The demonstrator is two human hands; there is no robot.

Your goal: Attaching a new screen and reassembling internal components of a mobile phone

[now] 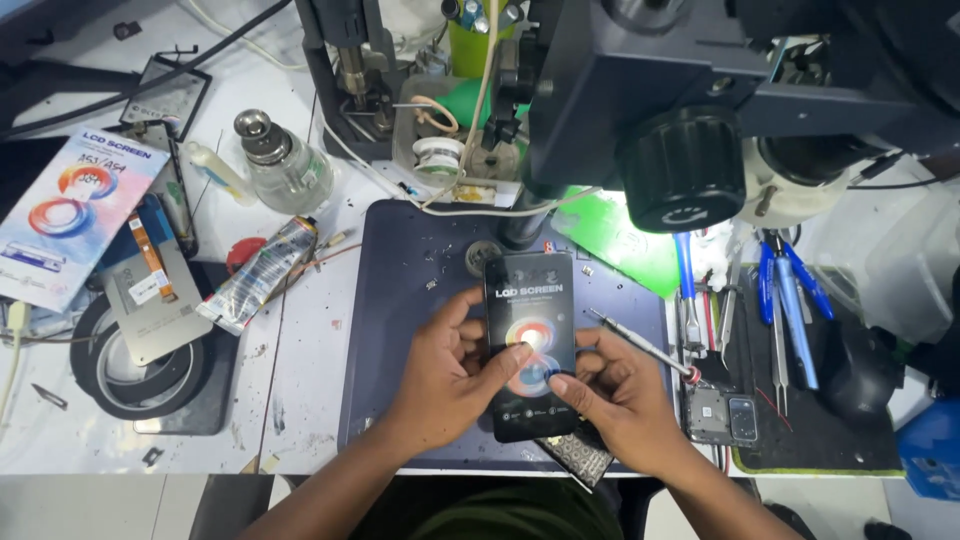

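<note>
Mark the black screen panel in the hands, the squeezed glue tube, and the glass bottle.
black screen panel (pixel 530 300): head view, upper face above the thumbs.
squeezed glue tube (pixel 258 275): head view, middle of the crumpled body.
glass bottle (pixel 292 178): head view, clear rounded body below the metal cap.

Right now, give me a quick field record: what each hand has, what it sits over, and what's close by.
left hand: grips the left edge of a black phone screen panel, thumb on its face
right hand: holds the panel's right edge, fingertips on its lower face
panel: upright in view, coloured ring graphic showing
surface: dark work mat on a white bench
right of hands: screwdriver, opened phone body, tweezers
left of mat: glue tube, glass bottle, tape roll
above: microscope head
</note>
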